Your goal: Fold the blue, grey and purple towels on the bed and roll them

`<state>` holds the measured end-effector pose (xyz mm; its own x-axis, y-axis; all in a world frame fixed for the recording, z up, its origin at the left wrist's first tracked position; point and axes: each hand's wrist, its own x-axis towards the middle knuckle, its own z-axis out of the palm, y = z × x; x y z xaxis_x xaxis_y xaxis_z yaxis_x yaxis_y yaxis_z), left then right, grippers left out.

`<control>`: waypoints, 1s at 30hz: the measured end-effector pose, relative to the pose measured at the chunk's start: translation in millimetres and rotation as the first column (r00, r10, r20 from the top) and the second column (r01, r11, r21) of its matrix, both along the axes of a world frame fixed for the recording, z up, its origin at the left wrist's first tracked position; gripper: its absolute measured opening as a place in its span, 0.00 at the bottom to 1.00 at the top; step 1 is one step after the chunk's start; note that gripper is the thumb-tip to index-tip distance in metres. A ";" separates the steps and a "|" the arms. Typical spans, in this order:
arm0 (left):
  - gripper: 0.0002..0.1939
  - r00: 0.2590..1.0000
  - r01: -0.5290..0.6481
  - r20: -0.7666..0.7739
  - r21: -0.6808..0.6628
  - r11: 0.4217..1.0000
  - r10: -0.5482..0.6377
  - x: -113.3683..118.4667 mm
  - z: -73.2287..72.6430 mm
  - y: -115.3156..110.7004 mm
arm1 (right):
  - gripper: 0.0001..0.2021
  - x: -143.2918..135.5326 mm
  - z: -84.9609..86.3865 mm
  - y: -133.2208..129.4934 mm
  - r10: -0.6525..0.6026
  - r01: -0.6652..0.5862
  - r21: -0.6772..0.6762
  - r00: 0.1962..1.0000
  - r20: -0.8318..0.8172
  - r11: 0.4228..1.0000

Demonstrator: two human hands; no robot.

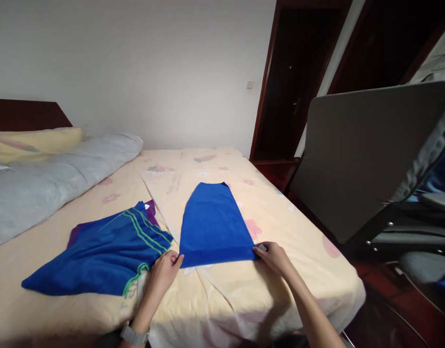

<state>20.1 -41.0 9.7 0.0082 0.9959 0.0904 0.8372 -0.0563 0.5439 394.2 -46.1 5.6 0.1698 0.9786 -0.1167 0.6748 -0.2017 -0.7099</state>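
A plain blue folded garment (217, 217) lies flat on the bed in the head view, narrower at its far end, with a wide band along its near edge. My left hand (165, 271) pinches the band's near left corner. At the near right corner, my right hand (273, 256) grips the same band, and a small pale tag shows by its fingers. Just left of my left hand rests a second blue garment (109, 251) with green stripes and green edging, loosely spread. Purple cloth (74, 236) and a white label show from under it.
The bed (298, 270) has a pale yellow patterned sheet. A rolled grey quilt (63, 169) and a yellow pillow (41, 142) are at the left. A grey padded chair or board (356, 159) stands past the bed's right edge, and a dark door (294, 82) is behind.
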 end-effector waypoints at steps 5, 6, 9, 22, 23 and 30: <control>0.12 1.000 -0.007 0.004 0.022 1.000 0.007 1.4 -4.7 -0.2 | 0.12 -2.9 0.1 2.0 -0.014 0.014 0.004 1.000 0.019 1.000; 0.12 1.000 -0.010 0.003 0.031 0.999 0.010 1.9 -5.0 -0.5 | 0.12 -3.3 0.0 2.4 -0.027 0.027 0.014 1.000 0.014 1.000; 0.10 1.000 -0.022 0.018 0.068 0.997 0.021 2.7 -5.5 -0.3 | 0.11 -3.3 -0.3 3.6 -0.046 0.047 0.041 0.999 -0.020 0.998; 0.28 0.853 -0.054 0.513 -0.086 0.995 0.091 -6.7 -31.5 21.3 | 0.14 0.7 -7.0 6.7 -0.062 0.096 0.138 0.972 -0.228 0.986; 0.30 0.847 -0.032 0.524 -0.106 0.994 0.083 -7.5 -31.7 22.7 | 0.14 0.4 -6.0 6.5 -0.063 0.098 0.140 0.971 -0.232 0.985; 0.26 0.834 0.044 0.551 -0.139 0.989 0.040 -9.1 -21.9 24.9 | 0.14 1.7 -1.6 4.4 -0.053 0.088 0.137 0.970 -0.239 0.987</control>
